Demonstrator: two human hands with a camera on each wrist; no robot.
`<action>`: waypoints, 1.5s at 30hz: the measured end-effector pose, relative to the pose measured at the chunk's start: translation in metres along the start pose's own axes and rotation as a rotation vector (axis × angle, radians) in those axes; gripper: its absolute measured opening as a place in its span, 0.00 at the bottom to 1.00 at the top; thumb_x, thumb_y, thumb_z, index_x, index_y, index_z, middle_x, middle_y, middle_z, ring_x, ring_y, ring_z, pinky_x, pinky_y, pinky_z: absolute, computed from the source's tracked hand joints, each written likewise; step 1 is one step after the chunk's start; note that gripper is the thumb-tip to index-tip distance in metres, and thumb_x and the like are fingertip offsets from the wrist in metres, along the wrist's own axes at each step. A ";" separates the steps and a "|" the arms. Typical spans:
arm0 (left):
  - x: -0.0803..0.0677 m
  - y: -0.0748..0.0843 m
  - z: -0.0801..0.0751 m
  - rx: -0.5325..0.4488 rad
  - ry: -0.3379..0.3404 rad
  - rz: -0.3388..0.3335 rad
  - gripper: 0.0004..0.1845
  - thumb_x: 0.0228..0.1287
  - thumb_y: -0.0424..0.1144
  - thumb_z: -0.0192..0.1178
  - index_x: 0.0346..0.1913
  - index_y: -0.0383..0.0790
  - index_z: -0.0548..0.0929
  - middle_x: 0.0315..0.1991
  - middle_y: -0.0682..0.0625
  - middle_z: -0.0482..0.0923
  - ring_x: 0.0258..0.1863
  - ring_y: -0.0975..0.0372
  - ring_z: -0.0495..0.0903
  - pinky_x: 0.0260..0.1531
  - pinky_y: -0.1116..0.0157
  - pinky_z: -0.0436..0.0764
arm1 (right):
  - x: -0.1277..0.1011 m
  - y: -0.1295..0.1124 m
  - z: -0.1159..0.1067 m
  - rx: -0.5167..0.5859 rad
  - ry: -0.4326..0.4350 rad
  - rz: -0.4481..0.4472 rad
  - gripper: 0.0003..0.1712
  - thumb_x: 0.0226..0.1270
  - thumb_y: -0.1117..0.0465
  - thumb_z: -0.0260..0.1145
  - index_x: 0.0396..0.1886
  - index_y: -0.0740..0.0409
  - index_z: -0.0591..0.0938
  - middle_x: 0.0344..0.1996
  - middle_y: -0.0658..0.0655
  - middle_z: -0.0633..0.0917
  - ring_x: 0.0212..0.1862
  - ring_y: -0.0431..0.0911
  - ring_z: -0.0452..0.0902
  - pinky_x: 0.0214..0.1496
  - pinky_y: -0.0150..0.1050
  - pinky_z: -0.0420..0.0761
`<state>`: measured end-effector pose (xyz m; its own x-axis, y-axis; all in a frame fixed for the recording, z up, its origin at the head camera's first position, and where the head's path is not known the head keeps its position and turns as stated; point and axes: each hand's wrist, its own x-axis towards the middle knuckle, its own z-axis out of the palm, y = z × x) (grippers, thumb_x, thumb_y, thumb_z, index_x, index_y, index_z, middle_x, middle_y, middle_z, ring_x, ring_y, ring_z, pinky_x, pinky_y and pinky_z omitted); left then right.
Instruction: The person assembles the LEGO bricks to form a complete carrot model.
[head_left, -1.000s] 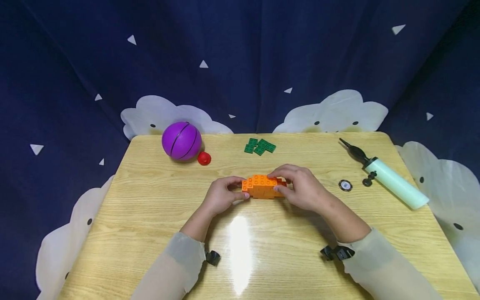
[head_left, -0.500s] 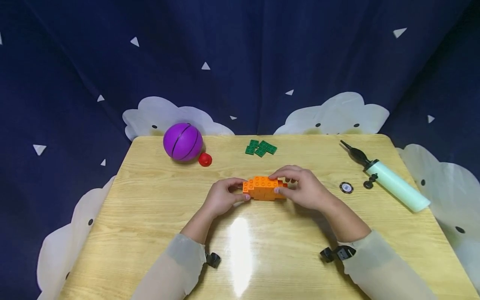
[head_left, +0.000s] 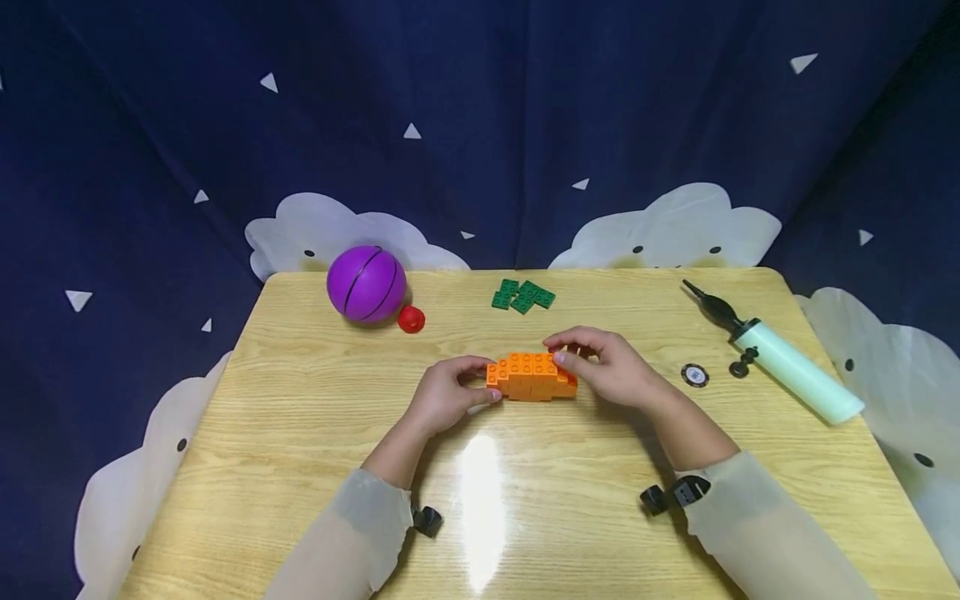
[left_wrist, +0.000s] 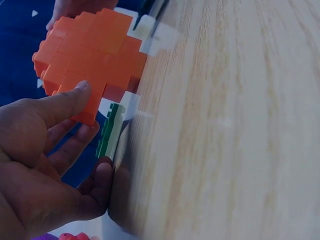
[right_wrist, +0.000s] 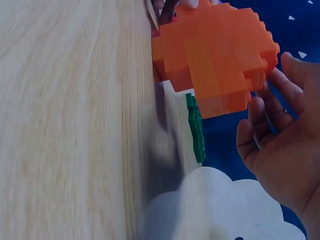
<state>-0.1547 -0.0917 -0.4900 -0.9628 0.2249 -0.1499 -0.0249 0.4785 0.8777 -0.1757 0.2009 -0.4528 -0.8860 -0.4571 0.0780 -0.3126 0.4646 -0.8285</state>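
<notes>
Wood counter, bright glare short of the fingers. Orange block between them: left fingers clamped on one end, right fingers apart at the other, contact unclear. Beyond: dark blue curtain. Since last frame: right fingers up off block's front.

Left hand part-hidden behind orange bricks
</notes>
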 end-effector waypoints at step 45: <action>0.001 -0.003 0.002 0.031 0.002 -0.003 0.25 0.54 0.42 0.81 0.56 0.50 0.88 0.50 0.56 0.87 0.51 0.59 0.84 0.56 0.54 0.79 | 0.077 0.056 0.006 -0.285 0.160 0.192 0.29 0.71 0.54 0.72 0.65 0.64 0.79 0.52 0.63 0.84 0.41 0.53 0.74 0.47 0.49 0.74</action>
<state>-0.1553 -0.0914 -0.4941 -0.9632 0.2220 -0.1514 -0.0193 0.5049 0.8630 -0.2591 0.1877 -0.4962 -0.9729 -0.2277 0.0407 -0.1988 0.7329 -0.6507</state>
